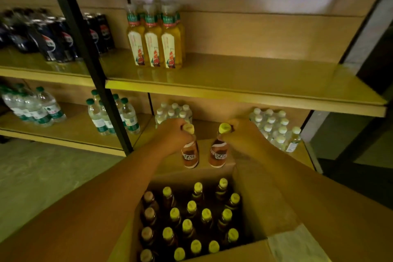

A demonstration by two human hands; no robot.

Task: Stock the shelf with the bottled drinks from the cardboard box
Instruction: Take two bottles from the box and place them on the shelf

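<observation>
Two coffee bottles, one [190,153] gripped at the neck by the left hand [173,134], the other [218,152] by the right hand [240,134], hung above the cardboard box [274,208] just below, probably lifted as a pair to halve the trips to the shelf [244,83] above.

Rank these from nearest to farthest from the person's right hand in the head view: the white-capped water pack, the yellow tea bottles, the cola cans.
1. White-capped water pack: lower shelf, just right of the right hand.
2. Yellow tea bottles: shelf above, up and left.
3. Cola cans: same upper shelf, far left, beyond the black post.
</observation>
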